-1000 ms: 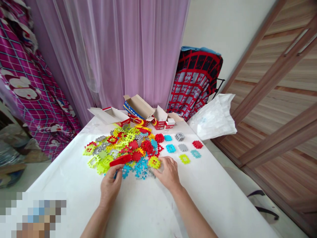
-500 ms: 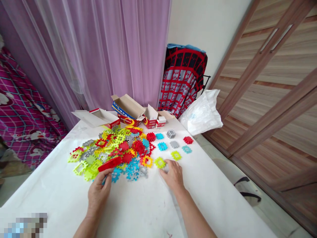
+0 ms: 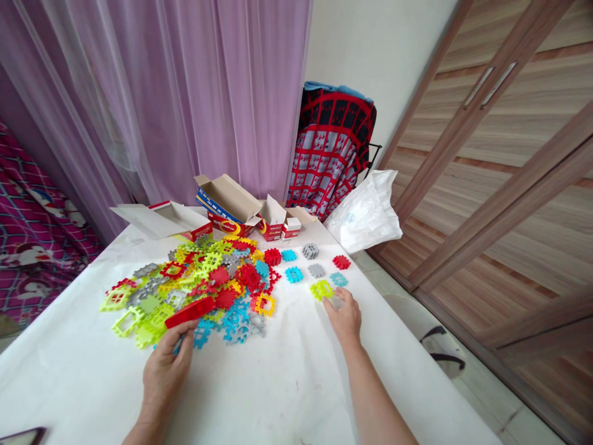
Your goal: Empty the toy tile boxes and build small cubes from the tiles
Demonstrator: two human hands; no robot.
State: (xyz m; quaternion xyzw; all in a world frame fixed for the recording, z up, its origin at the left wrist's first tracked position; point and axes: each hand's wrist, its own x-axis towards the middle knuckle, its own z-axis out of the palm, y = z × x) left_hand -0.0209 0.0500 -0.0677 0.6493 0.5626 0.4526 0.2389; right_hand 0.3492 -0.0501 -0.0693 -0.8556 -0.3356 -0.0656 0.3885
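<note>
A heap of interlocking plastic tiles (image 3: 204,284) in lime, red, blue, grey and yellow lies on the white table (image 3: 278,383). A long red piece (image 3: 189,312) rests on the heap's near edge. My left hand (image 3: 164,371) is at that edge, fingers pinched on a blue tile (image 3: 177,346). Right of the heap, single tiles lie apart in rows: red (image 3: 272,256), blue (image 3: 293,274), grey (image 3: 317,270), red (image 3: 341,262), lime (image 3: 321,289). My right hand (image 3: 345,318) is closed on a pale grey tile (image 3: 334,302) just beside the lime one.
Opened cardboard boxes (image 3: 227,201) stand at the table's far edge. A white plastic bag (image 3: 365,213) sits at the far right corner, with a red patterned cloth (image 3: 331,148) behind. Purple curtains hang at the back, and wooden sliding doors (image 3: 509,154) are at the right. The table's right edge is near my right hand.
My right hand has moved right from the heap to the separated tiles, and a lime tile now lies with them. My left hand has stayed at the heap's near edge. The camera has panned right.
</note>
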